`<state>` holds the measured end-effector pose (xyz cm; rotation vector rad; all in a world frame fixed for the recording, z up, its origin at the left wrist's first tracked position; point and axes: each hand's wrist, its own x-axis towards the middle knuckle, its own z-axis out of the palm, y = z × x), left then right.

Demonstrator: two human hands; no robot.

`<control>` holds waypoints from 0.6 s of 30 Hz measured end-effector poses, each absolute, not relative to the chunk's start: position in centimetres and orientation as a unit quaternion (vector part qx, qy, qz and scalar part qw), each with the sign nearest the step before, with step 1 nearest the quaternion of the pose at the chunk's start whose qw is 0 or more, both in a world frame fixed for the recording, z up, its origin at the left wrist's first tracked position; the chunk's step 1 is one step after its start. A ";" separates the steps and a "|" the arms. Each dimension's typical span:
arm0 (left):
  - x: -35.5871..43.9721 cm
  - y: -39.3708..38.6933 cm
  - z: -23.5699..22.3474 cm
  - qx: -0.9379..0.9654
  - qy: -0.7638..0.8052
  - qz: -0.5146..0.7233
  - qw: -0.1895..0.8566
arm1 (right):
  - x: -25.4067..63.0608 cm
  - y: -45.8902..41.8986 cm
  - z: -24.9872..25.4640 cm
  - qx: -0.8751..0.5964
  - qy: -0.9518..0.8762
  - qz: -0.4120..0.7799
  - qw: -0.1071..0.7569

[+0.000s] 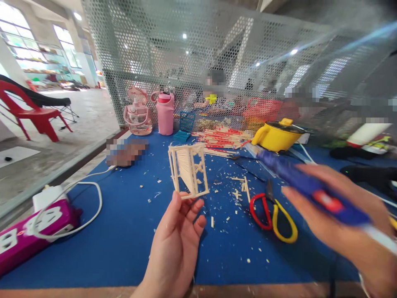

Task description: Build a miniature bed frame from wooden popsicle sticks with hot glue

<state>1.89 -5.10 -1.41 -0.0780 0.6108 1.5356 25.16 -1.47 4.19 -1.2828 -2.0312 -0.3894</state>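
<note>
My left hand (182, 236) pinches the lower edge of a small frame model (187, 171) built from thin wooden sticks, held upright above the table. Inside the model, a fan of sticks forms a slanted panel. Off to the right, my right hand (328, 211) is wrapped around a blue pen-shaped corded tool (313, 188) with a red patch on its side. The tool is blurred by motion, and its tip points left toward the back of the table. Scissors (273, 211) with one red and one yellow handle lie between my hands.
Wooden scraps (238, 192) litter the blue table mat (124, 240). Behind are a pile of red-tipped sticks (217, 138), a yellow pot (277, 136), a pink bottle (165, 114) and a clear pink jug (138, 116). A purple power strip (40, 231) with a white cable sits left. Perforated metal mesh (186, 54) stands behind.
</note>
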 end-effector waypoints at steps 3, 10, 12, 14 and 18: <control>1.9 -5.1 -1.5 -0.029 0.273 0.683 0.676 | 27.8 3.5 4.2 -0.586 -0.741 -0.197 0.261; 1.8 -5.1 -1.8 -0.005 0.274 0.681 0.679 | 30.6 12.5 -0.7 -0.605 -0.777 -0.134 0.116; 1.8 -5.1 -1.6 -0.009 0.278 0.684 0.674 | 30.3 13.2 -1.4 -0.605 -0.780 -0.118 0.105; 1.8 -5.1 -1.5 -0.012 0.279 0.687 0.671 | 29.7 12.8 -1.2 -0.609 -0.777 -0.117 0.107; 1.7 -5.0 -1.4 -0.008 0.275 0.690 0.670 | 26.5 8.5 0.7 -0.574 -0.797 -0.131 0.138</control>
